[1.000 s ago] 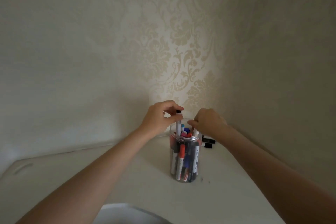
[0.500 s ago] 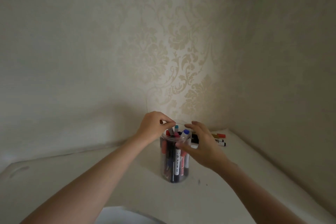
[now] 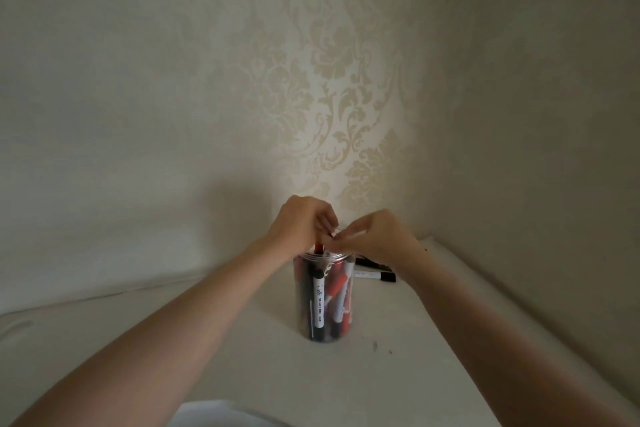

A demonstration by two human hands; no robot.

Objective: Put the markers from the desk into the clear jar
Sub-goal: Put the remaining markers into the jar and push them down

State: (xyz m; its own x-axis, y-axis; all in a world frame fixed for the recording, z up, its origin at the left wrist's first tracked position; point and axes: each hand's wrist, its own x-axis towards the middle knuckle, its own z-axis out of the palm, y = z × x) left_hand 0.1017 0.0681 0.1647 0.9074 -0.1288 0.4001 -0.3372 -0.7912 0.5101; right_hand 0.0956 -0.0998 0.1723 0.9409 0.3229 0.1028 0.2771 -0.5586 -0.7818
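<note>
The clear jar (image 3: 323,298) stands upright mid-desk, packed with red, black and white markers. Both hands meet right above its mouth. My left hand (image 3: 301,225) is curled, its fingers closed on the top of a red marker (image 3: 318,247) that sticks up out of the jar. My right hand (image 3: 377,236) reaches in from the right with its fingertips pinched together against the left fingers; what lies between them is hidden. Loose markers (image 3: 375,276) with black caps lie on the desk behind the jar, partly covered by my right wrist.
The white desk (image 3: 242,357) sits in a corner, with patterned wallpaper (image 3: 339,97) behind and a plain wall on the right. A few dark specks (image 3: 375,344) mark the desk right of the jar. A pale rounded object (image 3: 214,416) shows at the bottom edge.
My right hand has risen from the jar's side to above its mouth and now touches the left fingers. The blue-capped marker it held is out of sight. The view has shifted.
</note>
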